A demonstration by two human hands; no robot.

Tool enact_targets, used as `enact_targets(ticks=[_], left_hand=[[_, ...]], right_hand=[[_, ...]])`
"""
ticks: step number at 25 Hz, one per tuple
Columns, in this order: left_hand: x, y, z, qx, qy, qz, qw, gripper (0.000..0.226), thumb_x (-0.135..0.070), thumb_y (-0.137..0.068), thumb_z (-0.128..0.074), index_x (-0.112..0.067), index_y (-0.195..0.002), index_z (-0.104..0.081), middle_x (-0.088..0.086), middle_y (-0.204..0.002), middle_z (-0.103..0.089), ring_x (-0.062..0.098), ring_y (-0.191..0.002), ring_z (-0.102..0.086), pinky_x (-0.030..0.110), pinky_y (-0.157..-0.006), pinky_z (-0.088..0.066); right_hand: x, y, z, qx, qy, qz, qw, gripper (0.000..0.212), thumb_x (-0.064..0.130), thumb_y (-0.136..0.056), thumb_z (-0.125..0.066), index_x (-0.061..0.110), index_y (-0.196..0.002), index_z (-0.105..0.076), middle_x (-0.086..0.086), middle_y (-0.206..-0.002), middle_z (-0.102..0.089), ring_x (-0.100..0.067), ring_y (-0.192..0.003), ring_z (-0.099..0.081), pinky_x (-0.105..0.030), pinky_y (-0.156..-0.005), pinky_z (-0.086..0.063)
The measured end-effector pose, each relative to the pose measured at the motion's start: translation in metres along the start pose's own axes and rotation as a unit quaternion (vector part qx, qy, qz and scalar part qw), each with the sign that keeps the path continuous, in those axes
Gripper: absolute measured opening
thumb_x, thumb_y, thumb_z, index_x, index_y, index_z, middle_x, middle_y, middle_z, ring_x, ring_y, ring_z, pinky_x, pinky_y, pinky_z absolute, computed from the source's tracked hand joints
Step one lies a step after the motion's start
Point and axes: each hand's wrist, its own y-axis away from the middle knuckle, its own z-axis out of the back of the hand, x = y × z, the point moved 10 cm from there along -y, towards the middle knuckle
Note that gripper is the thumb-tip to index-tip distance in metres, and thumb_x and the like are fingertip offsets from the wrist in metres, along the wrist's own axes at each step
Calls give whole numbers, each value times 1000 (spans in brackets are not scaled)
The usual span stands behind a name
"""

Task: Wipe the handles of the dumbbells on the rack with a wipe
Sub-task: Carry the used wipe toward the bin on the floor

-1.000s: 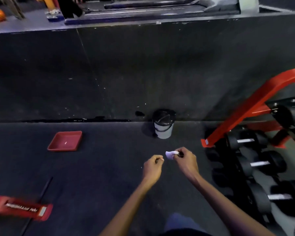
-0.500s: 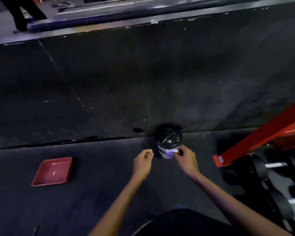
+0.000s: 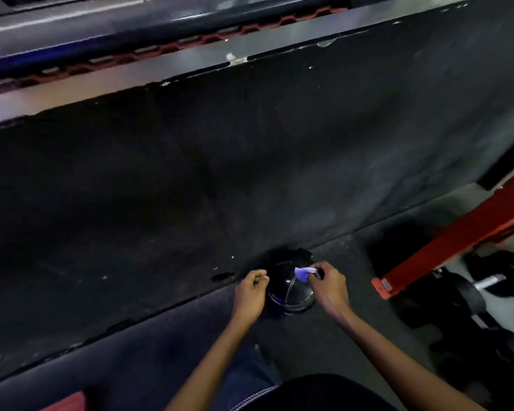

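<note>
Right now we are pinching the wipe (image 3: 304, 273) between the thumb and fingertips of our right hand (image 3: 328, 287), holding it directly over the domed black lid of the bin (image 3: 291, 292) that is sitting just below and between both hands. Our left hand (image 3: 250, 293) is hovering just beside the bin with its fingers curled and holding nothing. The dumbbells (image 3: 469, 295) are lying off beyond the right hand, under the red rack (image 3: 457, 241) (only a bright handle is showing clearly).

We are judging the risk like this: if the pinch loosens here, the small wipe could be landing on the lid or the floor (image 3: 161, 351) instead of inside, since we cannot tell whether the lid is standing open.

Compared with a moment earlier, we are standing closer to the bin, both hands are reaching nearer its lid, and the red tray is slipping down to the lower left edge of view.
</note>
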Motion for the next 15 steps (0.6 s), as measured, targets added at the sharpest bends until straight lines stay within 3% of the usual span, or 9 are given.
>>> enact_targets(ticks=[3, 6, 10, 15], left_hand=[[-26, -61, 28, 32, -17, -27, 999, 25, -13, -98, -52, -7, -118, -64, 8, -117, -66, 11, -99, -55, 15, -78, -35], [-34, -111, 37, 70, -38, -25, 997, 26, -13, -98, -52, -7, -119, -65, 8, -119, -66, 18, -109, -59, 19, -86, -38], [-21, -147, 33, 131, -57, 1, 990, 28, -17, -100, -48, -9, -124, -60, 7, -125, -62, 21, -116, -58, 28, -97, -43], [-14, -179, 41, 123, -57, 13, 991, 26, -11, -97, -51, -4, -119, -63, 12, -120, -65, 25, -113, -60, 33, -97, -46]], right_hand=[[21, -29, -13, -67, 13, -7, 998, 12, 4, -82, -59, 6, -91, -68, -11, -96, -56, -16, -79, -49, -20, -69, -32], [27, -48, -26, -102, 20, -45, 994, 8, 7, -83, -60, 6, -88, -66, -11, -92, -58, -18, -78, -51, -23, -67, -33], [20, -65, -49, -100, 35, -84, 991, 6, 10, -84, -59, 6, -84, -63, -9, -88, -60, -22, -79, -55, -25, -65, -35], [0, -77, -72, -84, 35, -148, 985, 11, 6, -84, -55, -1, -91, -59, -16, -91, -62, -32, -84, -58, -28, -61, -37]])
